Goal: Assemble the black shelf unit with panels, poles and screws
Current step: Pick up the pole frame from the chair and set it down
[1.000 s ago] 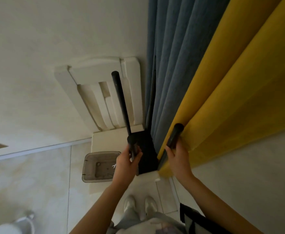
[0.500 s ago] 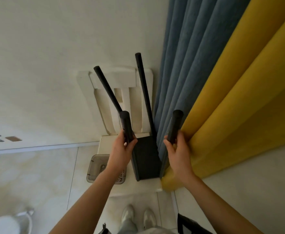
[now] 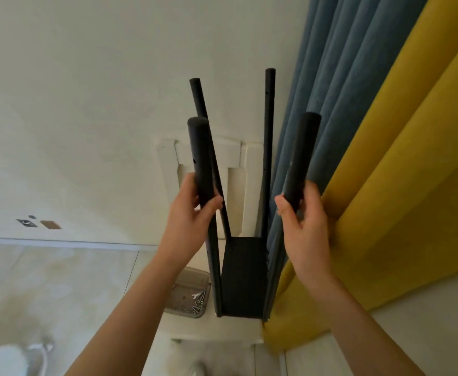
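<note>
Black powder-finished metal: the shelf unit stands upright on the seat of a white chair (image 3: pixel 233 154), at about 6 o'clock from frame centre. One panel (image 3: pixel 244 280) sits low between four poles. The left grip (image 3: pixel 192 213) is clamped round the near-left pole (image 3: pixel 202 153), fingers and thumb wrapped. The right grip (image 3: pixel 303 221) is clamped likewise on the near-right pole (image 3: pixel 302 153). The far-left pole (image 3: pixel 198 99) leans toward 11 o'clock. The far-right pole (image 3: pixel 269 131) stands closer to vertical.

Assessment: the step in hand appears to be steadying or truing the frame before a further panel goes in.
- Keep both clamps level and draw the near poles parallel.
- Correct the far-left lean before any screw is driven, or the side holes may not line up with the next panel.
- Keep the base square on the seat; it sits near the front edge at 6 o'clock.

A clear tray (image 3: pixel 192 272) lies just beside the unit's base at 9 o'clock, holding screws (image 3: pixel 196 305) and a small wrench (image 3: pixel 196 295). Blue curtain (image 3: pixel 317 77) and yellow curtain (image 3: pixel 412 158) hang at 3 o'clock, close against the unit.

Markings: no brand, label or writing is legible. The wall marks at 9 o'clock are too small to read.
</note>
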A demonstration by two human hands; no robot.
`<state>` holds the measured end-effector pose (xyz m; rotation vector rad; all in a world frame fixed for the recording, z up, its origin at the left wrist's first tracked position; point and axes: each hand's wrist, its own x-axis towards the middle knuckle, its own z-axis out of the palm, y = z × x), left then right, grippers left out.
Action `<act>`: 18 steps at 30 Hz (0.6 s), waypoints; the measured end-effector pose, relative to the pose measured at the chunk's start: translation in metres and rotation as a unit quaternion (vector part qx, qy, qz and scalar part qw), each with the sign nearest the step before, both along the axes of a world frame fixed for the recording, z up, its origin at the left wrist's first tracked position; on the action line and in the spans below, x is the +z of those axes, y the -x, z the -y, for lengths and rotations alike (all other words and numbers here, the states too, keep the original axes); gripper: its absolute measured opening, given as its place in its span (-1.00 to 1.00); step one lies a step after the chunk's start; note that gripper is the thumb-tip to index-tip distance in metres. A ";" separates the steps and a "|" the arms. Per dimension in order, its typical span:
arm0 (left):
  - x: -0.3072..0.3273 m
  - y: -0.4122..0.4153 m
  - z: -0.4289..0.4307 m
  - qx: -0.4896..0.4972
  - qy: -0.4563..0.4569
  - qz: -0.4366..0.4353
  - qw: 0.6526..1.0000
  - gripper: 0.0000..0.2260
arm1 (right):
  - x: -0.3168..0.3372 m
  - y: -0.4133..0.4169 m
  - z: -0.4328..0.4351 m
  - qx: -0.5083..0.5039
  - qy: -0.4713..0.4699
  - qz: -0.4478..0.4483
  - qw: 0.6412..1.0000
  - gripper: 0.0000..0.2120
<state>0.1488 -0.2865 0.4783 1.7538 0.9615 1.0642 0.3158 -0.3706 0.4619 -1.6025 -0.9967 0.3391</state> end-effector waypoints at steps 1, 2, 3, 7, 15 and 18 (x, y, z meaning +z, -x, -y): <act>0.007 0.004 0.004 0.002 -0.003 0.010 1.000 -0.74 | 0.007 0.003 0.001 0.011 -0.014 -0.006 1.000 -0.51; 0.014 0.008 0.007 0.006 -0.007 0.021 1.000 -0.75 | 0.013 0.007 0.001 0.023 -0.029 -0.010 0.999 -0.53; 0.019 0.013 0.011 0.012 -0.015 0.030 0.999 -0.74 | 0.019 0.012 0.001 0.035 -0.043 -0.014 0.998 -0.56; 0.036 0.039 0.022 0.047 -0.043 0.045 0.997 -0.72 | 0.038 0.034 -0.002 0.088 -0.070 -0.035 0.993 -0.53; 0.050 0.123 0.038 0.140 -0.063 0.049 0.987 -0.71 | 0.055 0.105 -0.020 0.204 -0.083 -0.048 0.974 -0.50; 0.054 0.163 0.044 0.177 -0.068 0.053 0.980 -0.69 | 0.058 0.143 -0.030 0.249 -0.085 -0.049 0.964 -0.52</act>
